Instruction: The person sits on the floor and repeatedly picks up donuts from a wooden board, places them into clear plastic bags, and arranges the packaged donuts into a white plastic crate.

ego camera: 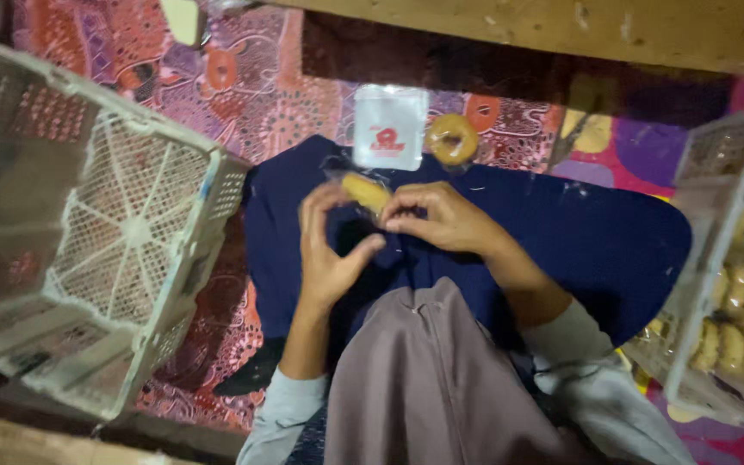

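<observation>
Patterned red, pink and purple floor covering spreads beneath a seated person, whose lap is draped in dark blue cloth. Over that lap, a yellow ring-shaped pastry in a clear plastic wrapper sits between both hands, raised just above the cloth. The left hand has its grip curled around the wrapper's near end, thumb and fingers closed on the plastic; the right hand pinches the other end, its fingertips pressed together on the wrapper beside the pastry. Just beyond the hands, a small white packet with a red printed mark lies at the edge of the blue cloth, and a golden-brown ring doughnut rests right beside it on the floor covering. Pale grey sleeves reach down from both wrists, and a mauve garment fills the lower middle of the view. To the person's left stands a white plastic lattice crate, tipped at an angle. On the right, another white crate holds rows of wrapped pastries. A wooden plank runs across the top edge.
</observation>
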